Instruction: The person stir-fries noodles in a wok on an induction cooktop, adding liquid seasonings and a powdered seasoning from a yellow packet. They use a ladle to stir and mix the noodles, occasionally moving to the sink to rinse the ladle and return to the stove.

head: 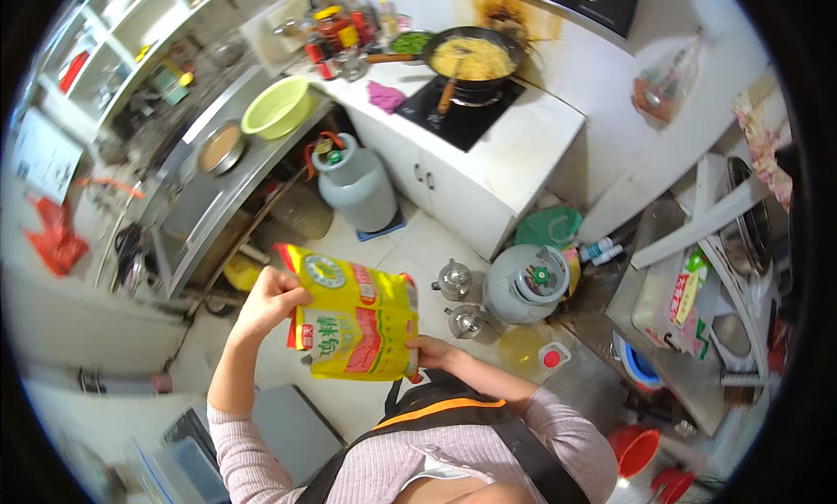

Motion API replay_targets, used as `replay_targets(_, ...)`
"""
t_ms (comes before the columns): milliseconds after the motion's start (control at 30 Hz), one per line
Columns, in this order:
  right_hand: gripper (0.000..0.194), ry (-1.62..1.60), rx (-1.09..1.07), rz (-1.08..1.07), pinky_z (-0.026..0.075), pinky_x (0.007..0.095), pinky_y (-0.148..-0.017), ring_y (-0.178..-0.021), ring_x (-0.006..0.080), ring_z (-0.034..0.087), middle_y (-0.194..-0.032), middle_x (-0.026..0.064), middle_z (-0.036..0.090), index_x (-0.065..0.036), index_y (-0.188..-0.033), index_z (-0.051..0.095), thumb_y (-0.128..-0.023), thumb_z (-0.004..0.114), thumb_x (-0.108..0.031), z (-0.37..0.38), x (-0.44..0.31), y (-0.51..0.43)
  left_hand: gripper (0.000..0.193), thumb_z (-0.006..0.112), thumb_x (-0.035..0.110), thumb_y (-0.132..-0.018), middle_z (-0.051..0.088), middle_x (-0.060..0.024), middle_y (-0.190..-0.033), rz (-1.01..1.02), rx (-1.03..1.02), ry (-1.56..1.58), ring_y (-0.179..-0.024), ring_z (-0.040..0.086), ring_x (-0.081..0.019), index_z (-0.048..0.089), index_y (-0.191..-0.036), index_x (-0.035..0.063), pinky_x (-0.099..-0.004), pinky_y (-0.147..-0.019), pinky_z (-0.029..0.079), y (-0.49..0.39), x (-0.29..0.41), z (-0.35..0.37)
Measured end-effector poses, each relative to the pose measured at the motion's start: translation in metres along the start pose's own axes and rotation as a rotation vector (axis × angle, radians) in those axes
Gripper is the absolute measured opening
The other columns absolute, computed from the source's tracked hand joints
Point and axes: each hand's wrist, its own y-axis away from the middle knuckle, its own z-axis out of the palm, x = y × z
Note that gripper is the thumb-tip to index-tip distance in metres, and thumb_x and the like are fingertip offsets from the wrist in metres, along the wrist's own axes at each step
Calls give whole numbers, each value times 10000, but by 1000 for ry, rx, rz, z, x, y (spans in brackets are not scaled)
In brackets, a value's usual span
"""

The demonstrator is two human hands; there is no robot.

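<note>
A large yellow and red plastic bag of chicken bouillon seasoning (356, 317) is held up in front of my body. My left hand (278, 297) is closed on its upper left edge. At its lower right side my right hand (433, 351) grips the bag, with the fingers partly hidden behind it. Farther off, a black wok (516, 43) with yellow food and a wooden-handled utensil (449, 89) stands on the black cooktop (467, 118). A dish of chopped greens (412, 43) is to the left of the wok.
A metal sink counter (235, 177) carries a light green basin (278, 108) and a steel bowl (222, 147). Gas cylinders (359, 187) (528, 283) stand on the floor, with glass kettles (453, 280) and an oil jug (526, 350) near the right one. A cluttered shelf (660, 366) is at right.
</note>
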Motion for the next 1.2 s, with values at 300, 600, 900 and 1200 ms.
replay_targets(300,502,27,-77,-203,479,375,-866,-1061,250,559,-1227,127,538,-50,-1280,432,-824,613,-154,-22,-111,-105,179,634,106,-793,598,-44,-633,-10,-75,-11,-524,495,-61,623,-766,-70,-229,-447,377,-143,20,-61)
replay_targets(600,597,146,-14,-403,389,368,-975,-1109,215,511,-1224,81,548,-75,-1240,495,-701,750,-108,3,-236,-170,227,615,94,-834,537,22,-563,225,-97,-141,-494,415,-24,596,-649,-35,-223,-432,282,-271,77,-126)
replay_targets(900,566,340,200,-1028,455,382,-937,-1111,228,541,-1209,97,573,-63,-1209,545,-677,710,38,23,-345,-178,279,619,173,-856,543,7,-578,808,-449,-386,-546,447,-54,587,-669,-32,-227,-501,364,-418,183,-132)
replay_targets(1200,718,622,843,-1999,408,395,-966,-1152,235,491,-1240,41,524,-79,-1263,458,-605,724,28,52,-372,-66,351,546,385,-901,578,-7,-628,384,-911,-150,-547,530,-73,594,-750,72,-214,-469,412,-610,138,-19)
